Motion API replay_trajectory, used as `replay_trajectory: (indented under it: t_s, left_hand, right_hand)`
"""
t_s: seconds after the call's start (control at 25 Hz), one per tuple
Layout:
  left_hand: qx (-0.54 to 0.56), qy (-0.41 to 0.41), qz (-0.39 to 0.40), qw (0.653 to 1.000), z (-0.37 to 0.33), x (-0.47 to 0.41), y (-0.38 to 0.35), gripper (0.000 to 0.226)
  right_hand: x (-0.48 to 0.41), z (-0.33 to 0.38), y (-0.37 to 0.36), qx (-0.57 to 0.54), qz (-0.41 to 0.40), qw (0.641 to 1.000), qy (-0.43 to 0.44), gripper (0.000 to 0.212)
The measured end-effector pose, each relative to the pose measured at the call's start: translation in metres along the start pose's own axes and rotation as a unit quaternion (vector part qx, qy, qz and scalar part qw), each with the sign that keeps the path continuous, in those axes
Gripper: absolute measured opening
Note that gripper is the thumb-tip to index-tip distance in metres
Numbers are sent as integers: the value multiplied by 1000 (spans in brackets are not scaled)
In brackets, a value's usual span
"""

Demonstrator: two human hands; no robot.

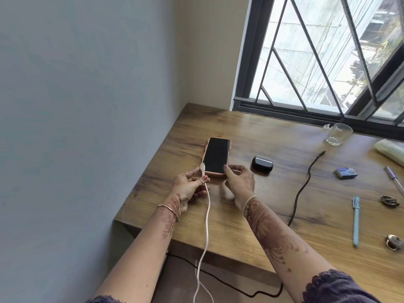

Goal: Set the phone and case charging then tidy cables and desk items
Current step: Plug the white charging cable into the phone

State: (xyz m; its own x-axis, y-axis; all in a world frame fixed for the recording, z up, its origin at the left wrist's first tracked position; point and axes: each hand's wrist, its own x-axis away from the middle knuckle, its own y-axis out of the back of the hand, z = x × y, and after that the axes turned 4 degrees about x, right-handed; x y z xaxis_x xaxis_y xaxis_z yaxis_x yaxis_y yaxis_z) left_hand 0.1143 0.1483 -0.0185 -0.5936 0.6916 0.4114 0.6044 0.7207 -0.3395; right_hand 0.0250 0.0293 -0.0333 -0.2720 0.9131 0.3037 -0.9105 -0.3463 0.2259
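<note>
The left hand [190,186] pinches the white cable [206,217] at the phone [216,155]. The right hand [239,182] grips the phone's near corner on the wooden desk [251,132]

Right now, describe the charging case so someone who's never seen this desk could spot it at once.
Find the wooden desk under the window. Near its left end lies a dark-screened phone; the charging case sits just right of it. It is the only small, glossy black, rounded box there.

Stretched forward, left hand [192,187] pinches the cable [208,212], right hand [240,182] grips the phone [216,155].
</note>
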Motion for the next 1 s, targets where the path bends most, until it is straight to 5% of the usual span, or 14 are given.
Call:
replay_trajectory:
  t_s: [0.32, 1.0]
  left_hand:
    - [-40, -1, -10, 999, 3, 12, 1, 57]
    - [-118, -20, -46, 992, 14, 11, -12, 6]
  right_hand:
    - [5, 11, 8, -150, 116, 981, -43, 37]
    - [0, 4, 8, -134, 134, 982, -26, 36]
